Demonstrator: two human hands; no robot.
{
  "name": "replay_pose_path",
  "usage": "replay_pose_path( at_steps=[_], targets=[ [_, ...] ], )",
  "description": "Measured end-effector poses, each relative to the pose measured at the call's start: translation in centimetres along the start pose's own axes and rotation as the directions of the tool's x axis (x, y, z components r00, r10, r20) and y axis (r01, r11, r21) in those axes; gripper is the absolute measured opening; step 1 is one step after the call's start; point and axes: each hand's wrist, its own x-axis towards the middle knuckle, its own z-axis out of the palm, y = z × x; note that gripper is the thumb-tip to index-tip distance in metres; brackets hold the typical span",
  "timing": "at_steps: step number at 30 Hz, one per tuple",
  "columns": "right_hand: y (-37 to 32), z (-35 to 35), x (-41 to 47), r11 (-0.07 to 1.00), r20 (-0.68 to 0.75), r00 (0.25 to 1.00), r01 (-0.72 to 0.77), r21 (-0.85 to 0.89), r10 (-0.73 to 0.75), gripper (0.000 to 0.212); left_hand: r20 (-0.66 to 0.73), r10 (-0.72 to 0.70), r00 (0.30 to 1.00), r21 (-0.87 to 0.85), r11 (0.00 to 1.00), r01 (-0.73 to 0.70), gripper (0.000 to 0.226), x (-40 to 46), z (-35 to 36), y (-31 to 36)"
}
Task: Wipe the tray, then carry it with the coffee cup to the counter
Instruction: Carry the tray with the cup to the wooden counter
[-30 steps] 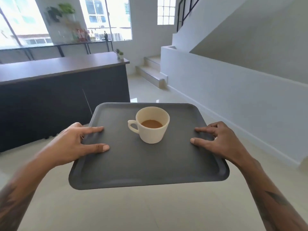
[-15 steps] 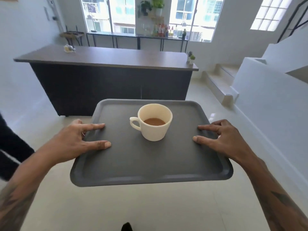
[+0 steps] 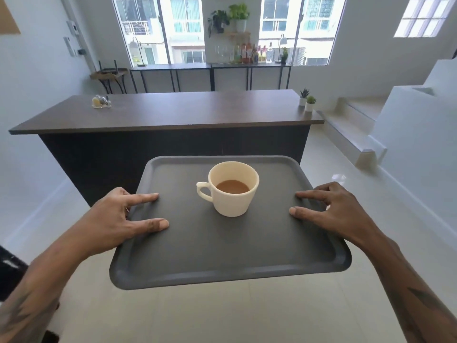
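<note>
I hold a dark grey tray (image 3: pixel 222 263) level in the air over the floor. My left hand (image 3: pixel 116 219) grips its left rim, thumb and forefinger lying on top. My right hand (image 3: pixel 336 214) grips the right rim the same way. A cream coffee cup (image 3: pixel 233 196) with brown coffee stands upright in the far half of the tray, handle pointing left. Straight ahead is the counter (image 3: pixel 173 112), a long dark wood top on a black base, its near edge just beyond the tray's far rim.
On the counter stand a small glass jar (image 3: pixel 101 102) at the far left and two little potted plants (image 3: pixel 306 100) at the right end. White steps (image 3: pixel 356 125) rise on the right. A bar table with bottles (image 3: pixel 244 55) lines the windows behind.
My view has swung left and the counter now sits squarely ahead and closer. Tray, cup and both grips are unchanged.
</note>
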Motion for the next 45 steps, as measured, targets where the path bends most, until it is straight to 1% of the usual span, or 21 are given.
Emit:
replay_pose_path(
  at_steps=[7,10,13,18,24,28,33,36,38,42,45],
  targets=[
    [2.5,0.4,12.1,1.0,0.01,1.0,-0.021,-0.018,0.021,0.051,0.004,0.002,1.0,0.001,1.0,-0.002,0.1,12.6,1.5,0.1],
    [4.5,0.1,17.4,0.999,0.018,1.0,-0.012,-0.03,0.012,0.051,0.005,-0.001,1.0,0.003,1.0,0.001,0.096,17.9,2.6,0.8],
    [6.5,-0.8,23.1,0.999,0.021,1.0,0.014,-0.041,-0.013,0.052,-0.006,-0.021,1.0,-0.033,0.999,0.021,0.092,23.0,3.9,2.0],
    [9.4,-2.6,32.6,0.996,0.042,0.997,0.062,-0.071,-0.059,0.054,-0.028,-0.047,0.999,-0.035,0.998,0.046,0.101,31.5,5.8,4.5],
    [13.2,-4.1,42.4,0.995,0.067,0.997,0.054,-0.086,-0.048,0.054,-0.014,-0.06,0.998,-0.055,0.997,0.059,0.111,41.1,7.9,7.1],
    [15.8,-4.1,48.4,0.996,0.059,0.998,0.027,-0.084,-0.022,0.052,0.003,-0.072,0.997,-0.069,0.995,0.072,0.099,48.1,9.2,8.1],
    [18.2,-3.6,56.2,0.996,0.049,0.999,0.012,-0.084,-0.008,0.052,0.009,-0.051,0.999,-0.088,0.995,0.052,0.096,57.1,10.6,7.9],
    [19.3,-2.9,61.2,0.997,0.041,0.999,-0.007,-0.078,0.01,0.052,0.016,-0.035,0.999,-0.101,0.994,0.036,0.089,62.7,11.3,7.6],
    [20.1,-2.4,64.6,0.997,0.045,0.999,-0.017,-0.076,0.021,0.053,0.014,-0.034,0.999,-0.074,0.997,0.035,0.083,66.5,11.8,7.2],
    [21.6,-0.9,71.0,0.997,0.043,0.998,-0.044,-0.057,0.046,0.054,0.049,-0.046,0.998,-0.042,0.998,0.048,0.088,73.9,12.8,6.4],
    [23.2,0.3,75.1,0.995,0.053,0.996,-0.065,-0.069,0.069,0.053,0.035,-0.053,0.998,0.0,0.999,0.053,0.087,78.4,14.3,5.8]
  ],
)
